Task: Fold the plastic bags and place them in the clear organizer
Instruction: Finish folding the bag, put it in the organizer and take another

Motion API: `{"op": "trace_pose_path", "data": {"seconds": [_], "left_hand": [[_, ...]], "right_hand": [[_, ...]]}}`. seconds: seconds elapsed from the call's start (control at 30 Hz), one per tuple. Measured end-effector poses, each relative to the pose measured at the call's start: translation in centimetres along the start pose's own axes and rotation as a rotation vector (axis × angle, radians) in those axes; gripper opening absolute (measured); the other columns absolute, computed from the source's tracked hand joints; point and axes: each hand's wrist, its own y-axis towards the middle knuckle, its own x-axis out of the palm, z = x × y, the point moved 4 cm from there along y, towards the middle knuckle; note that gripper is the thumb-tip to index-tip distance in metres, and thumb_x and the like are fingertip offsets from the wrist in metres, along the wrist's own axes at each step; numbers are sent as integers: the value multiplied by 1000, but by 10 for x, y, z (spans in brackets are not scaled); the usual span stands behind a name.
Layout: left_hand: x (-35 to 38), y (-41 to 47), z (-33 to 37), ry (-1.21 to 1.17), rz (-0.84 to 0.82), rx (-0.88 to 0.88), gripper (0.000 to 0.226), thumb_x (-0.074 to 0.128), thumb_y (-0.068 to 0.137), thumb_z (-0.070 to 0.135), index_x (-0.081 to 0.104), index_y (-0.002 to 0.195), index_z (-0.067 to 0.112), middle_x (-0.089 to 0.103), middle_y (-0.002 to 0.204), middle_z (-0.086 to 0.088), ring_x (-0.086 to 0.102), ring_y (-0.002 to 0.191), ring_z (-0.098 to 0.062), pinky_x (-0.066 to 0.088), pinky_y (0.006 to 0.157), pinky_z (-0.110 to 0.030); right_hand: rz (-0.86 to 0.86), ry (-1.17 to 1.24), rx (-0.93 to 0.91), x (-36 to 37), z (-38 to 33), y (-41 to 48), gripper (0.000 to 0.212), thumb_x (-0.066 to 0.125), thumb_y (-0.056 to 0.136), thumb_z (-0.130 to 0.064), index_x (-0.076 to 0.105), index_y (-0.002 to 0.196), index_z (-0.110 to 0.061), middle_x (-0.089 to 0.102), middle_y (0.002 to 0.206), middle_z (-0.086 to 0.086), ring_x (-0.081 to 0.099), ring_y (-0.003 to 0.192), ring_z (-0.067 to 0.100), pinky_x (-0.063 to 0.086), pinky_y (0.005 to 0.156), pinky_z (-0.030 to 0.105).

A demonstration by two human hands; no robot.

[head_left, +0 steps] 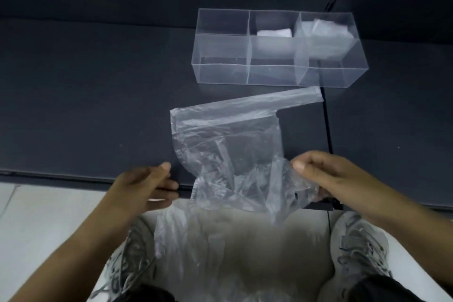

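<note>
A clear plastic bag [228, 140] lies partly flat on the dark table [85, 105], one handle strip reaching up and right toward the clear organizer [220, 73]. Its near end is crumpled and hangs over the table's front edge. My right hand [328, 176] pinches that crumpled end between thumb and fingers. My left hand [149, 184] hovers at the table edge just left of the bag, fingers stretched toward it and thumb raised, with nothing clearly held. The organizer has three compartments: a folded bag [274, 32] in the middle one, another folded bag [321, 29] in the right one.
More thin plastic [176, 233] hangs below the table edge over my lap. My grey shoes [360, 247] stand on a pale floor. A seam [327, 130] runs across the table right of the bag. A dark wall rises behind the organizer.
</note>
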Motion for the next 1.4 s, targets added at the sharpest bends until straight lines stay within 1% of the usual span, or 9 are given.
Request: {"op": "trace_pose_path", "data": {"seconds": [0.07,0.17,0.3,0.37,0.53,0.77,1.0,1.17,1.4], "left_hand": [[3,-11,-8,87,-114,-26,38,63,81,38,67,91,2,74,81,-14,73,75,-26,59,59,-26],[16,-19,-17,183,-282,-52,46,66,69,47,71,93,7,75,87,-8,73,81,-22,58,66,-24],[34,-11,-20,169,-303,-43,17,69,84,25,71,86,9,74,77,-8,71,68,-16,55,60,-21],[36,-5,-20,119,-249,-24,17,68,86,19,72,72,10,69,66,-7,66,57,-14,53,54,-21],[16,7,-18,-56,-50,23,23,70,75,30,72,63,11,70,66,-9,67,56,-16,52,50,-19],[1,16,-22,-81,-97,-16,25,62,83,27,69,91,4,74,88,-17,73,80,-28,56,56,-22],[4,13,-15,-19,-168,-23,45,66,72,43,70,101,8,74,92,-15,73,85,-29,57,58,-25],[5,15,-13,-29,-27,25,23,64,86,28,71,88,6,74,82,-13,73,75,-30,56,54,-24],[18,16,-21,17,13,57,27,54,97,20,63,84,-2,72,70,-15,71,59,-25,53,47,-22]], "right_hand": [[25,-6,-9,3,2,0,41,60,63,-67,67,92,-39,67,97,-23,67,83,1,53,63,18],[80,34,-14,0,6,-1,5,67,80,-41,69,84,-40,69,92,-22,67,80,1,50,56,15],[125,159,-14,2,17,3,21,63,88,-8,71,87,-28,74,86,2,69,74,18,55,68,28],[206,258,-58,2,19,4,23,62,88,-3,72,83,-23,73,81,8,68,67,17,55,62,24],[545,448,-152,-25,30,7,14,64,86,0,67,86,-14,74,76,1,69,68,8,53,60,15],[788,557,-148,-65,53,5,14,59,90,2,62,85,-12,73,71,2,68,65,10,55,60,19],[537,519,163,-53,64,11,32,50,94,-48,58,97,-17,73,72,9,71,64,23,54,48,27],[566,312,34,-47,57,15,18,70,85,-9,60,100,-10,70,68,3,65,58,10,51,51,18],[760,201,-54,-50,71,3,7,69,86,-10,65,87,-17,68,64,-4,58,52,0,47,51,10]]}}
